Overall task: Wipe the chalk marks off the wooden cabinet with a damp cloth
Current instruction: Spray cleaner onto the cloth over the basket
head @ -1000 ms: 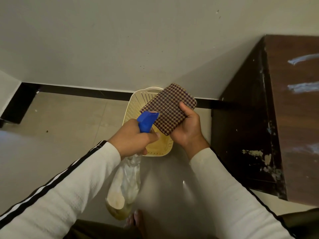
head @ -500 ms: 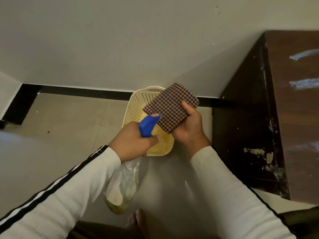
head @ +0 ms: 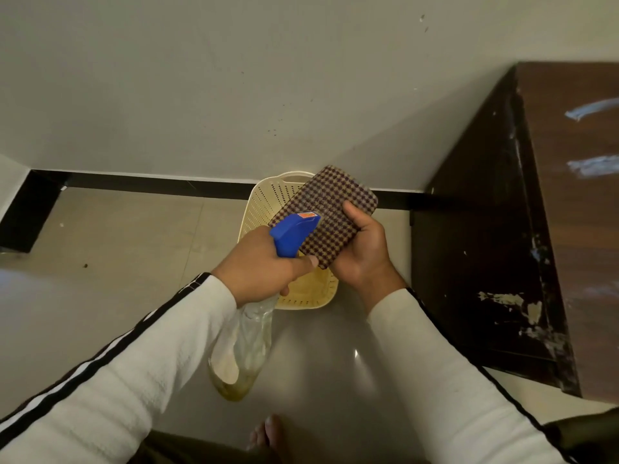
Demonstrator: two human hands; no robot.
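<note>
My right hand [head: 363, 252] holds a folded brown checked cloth [head: 326, 209] flat, facing up. My left hand [head: 261, 266] grips a clear spray bottle [head: 244, 349] by its neck; the blue nozzle [head: 293, 232] points at the cloth and nearly touches it. A little yellowish liquid sits in the bottle's bottom. The dark wooden cabinet [head: 485, 236] stands at the right, with white chalk marks [head: 593, 165] on its top.
A cream perforated plastic basket [head: 268, 195] sits on the tiled floor under my hands, against the wall's black skirting. My bare foot [head: 268, 433] shows at the bottom. The cabinet's side has chipped paint patches [head: 516, 303].
Both hands and the cloth stay nearly in place; the spray nozzle has edged slightly closer over the cloth. The view shifted a little.
</note>
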